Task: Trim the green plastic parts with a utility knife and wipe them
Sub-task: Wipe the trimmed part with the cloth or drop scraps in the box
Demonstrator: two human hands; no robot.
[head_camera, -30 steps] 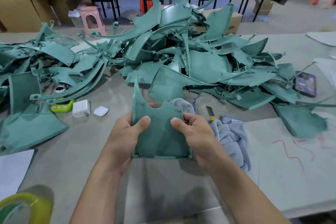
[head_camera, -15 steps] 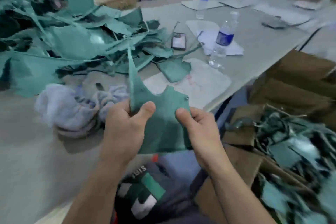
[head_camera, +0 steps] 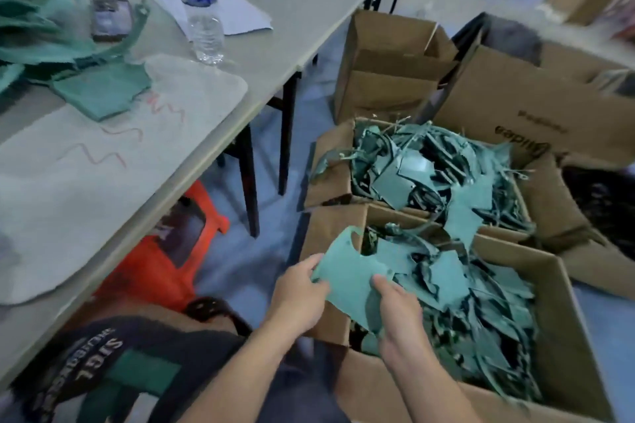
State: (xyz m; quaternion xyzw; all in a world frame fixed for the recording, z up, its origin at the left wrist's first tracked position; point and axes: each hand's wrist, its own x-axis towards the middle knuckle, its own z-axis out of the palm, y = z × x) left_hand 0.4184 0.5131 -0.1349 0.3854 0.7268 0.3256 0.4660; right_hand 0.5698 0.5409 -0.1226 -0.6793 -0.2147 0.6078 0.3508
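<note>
A flat green plastic part (head_camera: 347, 276) with a notched top edge hangs over the near cardboard box (head_camera: 563, 330). My left hand (head_camera: 297, 295) grips its left edge and my right hand (head_camera: 398, 312) grips its lower right edge. The box is filled with several green plastic parts (head_camera: 481, 302). A second box (head_camera: 330, 165) behind it also holds green parts. More green parts (head_camera: 99, 93) lie on the table (head_camera: 295, 3) at the upper left. The utility knife and the cloth are out of view.
A water bottle (head_camera: 201, 7), a phone (head_camera: 110, 19) and paper sheets sit on the table. An orange stool (head_camera: 154, 264) stands under it. Empty cardboard boxes (head_camera: 388, 75) stand behind the filled ones on the blue floor.
My view and both hands have swung right, away from the table. The green part has travelled from above the table down over the near box of parts.
</note>
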